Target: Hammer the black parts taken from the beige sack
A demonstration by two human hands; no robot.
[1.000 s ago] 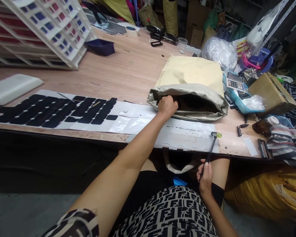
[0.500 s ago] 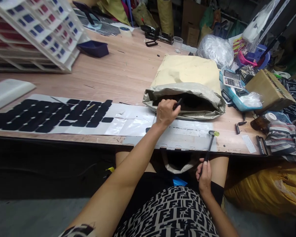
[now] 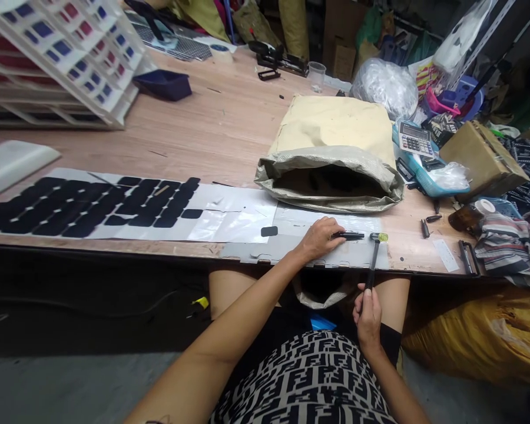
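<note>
My left hand [image 3: 321,240] is closed on a slim black plastic piece [image 3: 352,235], which lies level just above or on the grey sheet [image 3: 242,252] at the table's front edge. In my right hand [image 3: 368,311] is a small hammer [image 3: 374,259], gripped by its black handle. Its yellowish head [image 3: 378,237] is beside the right end of the black piece. Behind my left hand an open sack [image 3: 329,182] lies on its side, its inside mostly dark. One black rounded patch [image 3: 269,231] rests on the sheet to the left.
Rows of black rounded patches [image 3: 75,206] cover white backing paper at left. A white plastic rack [image 3: 70,65] and dark blue tray [image 3: 164,85] stand behind. On the right are a calculator [image 3: 416,140], a cardboard box [image 3: 483,159] and a brown jar [image 3: 470,217].
My left hand has come from the sack's mouth down to the grey sheet, bringing the black piece beside the hammer head. The right hand has barely moved.
</note>
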